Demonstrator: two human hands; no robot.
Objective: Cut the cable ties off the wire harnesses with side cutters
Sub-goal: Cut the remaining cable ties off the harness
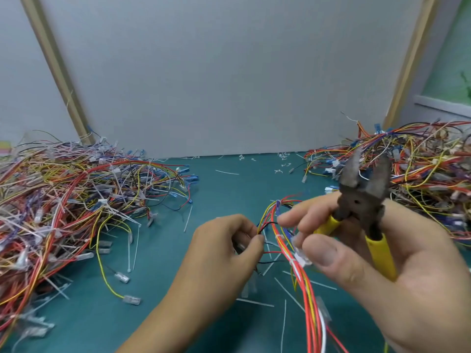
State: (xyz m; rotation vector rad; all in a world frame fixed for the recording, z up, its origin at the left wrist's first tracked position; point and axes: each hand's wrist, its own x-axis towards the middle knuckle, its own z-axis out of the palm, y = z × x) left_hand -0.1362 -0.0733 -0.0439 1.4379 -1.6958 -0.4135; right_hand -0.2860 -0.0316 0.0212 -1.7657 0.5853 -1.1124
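Yellow handles of side cutters point(364, 200) gripped in right hand point(382, 263); we see dark jaws standing apart, pointing up. Thumb of same hand presses clear connector point(302, 259) of wire harness point(305, 289). Left hand point(224, 245) pinches thin black and red wires of harness. White cable tie point(279, 236) wraps harness between both hands. Below, green mat point(216, 189) with cut tie pieces point(254, 301). We note big wire pile point(63, 200) at left, second pile point(420, 169) at right.
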